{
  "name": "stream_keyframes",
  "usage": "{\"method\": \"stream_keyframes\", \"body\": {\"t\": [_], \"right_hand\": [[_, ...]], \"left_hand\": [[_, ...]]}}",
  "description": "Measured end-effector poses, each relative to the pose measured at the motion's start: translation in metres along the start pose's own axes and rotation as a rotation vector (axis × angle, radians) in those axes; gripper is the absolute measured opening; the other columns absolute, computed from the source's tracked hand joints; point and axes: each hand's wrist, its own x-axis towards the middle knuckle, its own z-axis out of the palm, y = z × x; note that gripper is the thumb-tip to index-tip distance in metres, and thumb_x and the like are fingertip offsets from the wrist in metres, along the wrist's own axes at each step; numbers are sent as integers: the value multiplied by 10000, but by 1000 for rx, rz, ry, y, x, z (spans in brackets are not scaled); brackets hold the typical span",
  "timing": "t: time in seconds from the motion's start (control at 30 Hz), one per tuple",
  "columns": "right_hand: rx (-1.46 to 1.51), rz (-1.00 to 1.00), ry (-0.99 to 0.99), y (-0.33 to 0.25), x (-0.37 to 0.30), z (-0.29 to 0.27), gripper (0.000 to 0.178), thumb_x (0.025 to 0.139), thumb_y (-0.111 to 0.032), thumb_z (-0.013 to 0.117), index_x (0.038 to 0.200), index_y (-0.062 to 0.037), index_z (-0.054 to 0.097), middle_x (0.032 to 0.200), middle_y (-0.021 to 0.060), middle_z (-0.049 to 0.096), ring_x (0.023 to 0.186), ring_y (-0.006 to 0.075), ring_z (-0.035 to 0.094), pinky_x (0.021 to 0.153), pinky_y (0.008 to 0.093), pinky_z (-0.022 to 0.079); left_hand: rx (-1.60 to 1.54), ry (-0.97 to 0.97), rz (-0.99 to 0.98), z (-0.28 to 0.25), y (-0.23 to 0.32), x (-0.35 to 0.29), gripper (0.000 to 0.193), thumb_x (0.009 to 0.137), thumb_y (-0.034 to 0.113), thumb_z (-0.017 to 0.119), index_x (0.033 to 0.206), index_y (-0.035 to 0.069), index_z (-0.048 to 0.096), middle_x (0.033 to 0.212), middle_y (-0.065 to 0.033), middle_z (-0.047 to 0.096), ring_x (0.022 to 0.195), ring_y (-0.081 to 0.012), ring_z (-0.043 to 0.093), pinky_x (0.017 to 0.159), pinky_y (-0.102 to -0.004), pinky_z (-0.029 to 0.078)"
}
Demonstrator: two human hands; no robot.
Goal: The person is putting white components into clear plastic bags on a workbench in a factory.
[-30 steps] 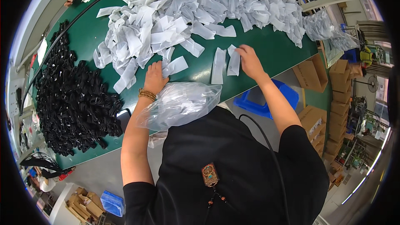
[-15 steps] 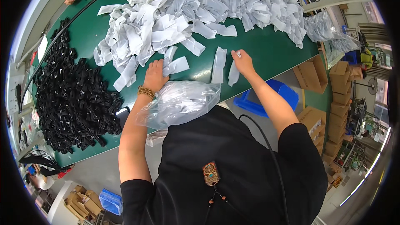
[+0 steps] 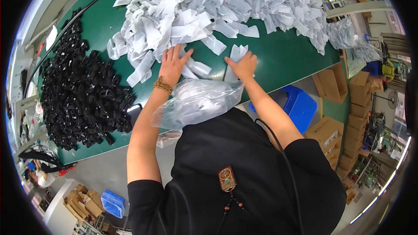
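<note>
One or more translucent white sleeves [image 3: 238,52] at one o'clock, beneath the right hand [image 3: 244,66]; whether pinching, cannot tell. At eleven, the left hand [image 3: 172,64], spread beside loose sleeves [image 3: 200,68]. Heaped sleeves [image 3: 235,6] at twelve, black cable bundles [image 3: 82,100] at nine.

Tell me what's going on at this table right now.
A person is handling white packets at a green table. The right hand is on a packet near the front edge; the left hand is spread beside others, near the white pile. A clear plastic bag lies closer to the person, with black cables heaped to the left.
</note>
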Motion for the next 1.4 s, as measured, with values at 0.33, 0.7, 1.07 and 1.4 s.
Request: {"method": "stream_keyframes", "body": {"t": [0.33,0.7,1.07,1.4], "right_hand": [[365,-110,-145,12,8,-11,674,633,-195,765,1191,25,457,1068,170,559,983,337,558,854,430,454],[1423,-127,-878,-89,-2,-89,529,845,-57,651,1329,-45,439,1221,84,560,1166,211,529,1012,355,403],[1548,-358,-960,-174,-52,-129,728,976,-588,243,1405,-7,331,1388,131,452,1293,252,435,1070,395,353],[211,-1042,-589,-136,-97,-210,641,884,-360,624,1384,-37,388,1392,152,457,976,256,639,800,383,527]], "left_hand": [[-725,-202,-1323,19,11,30,1024,662,423,781,1326,-154,258,1241,-282,430,1116,-450,488,992,-478,408],[-1783,84,-781,-77,7,34,400,841,177,608,1177,-18,512,1026,-107,622,908,-165,611,767,-288,502],[-1340,124,-330,-175,47,62,899,629,261,871,1290,-71,360,1143,-153,584,1064,-207,575,915,-338,478],[-1518,190,-371,-254,3,18,667,670,278,802,1196,-14,513,1068,-126,623,989,-212,618,850,-340,514]]}}
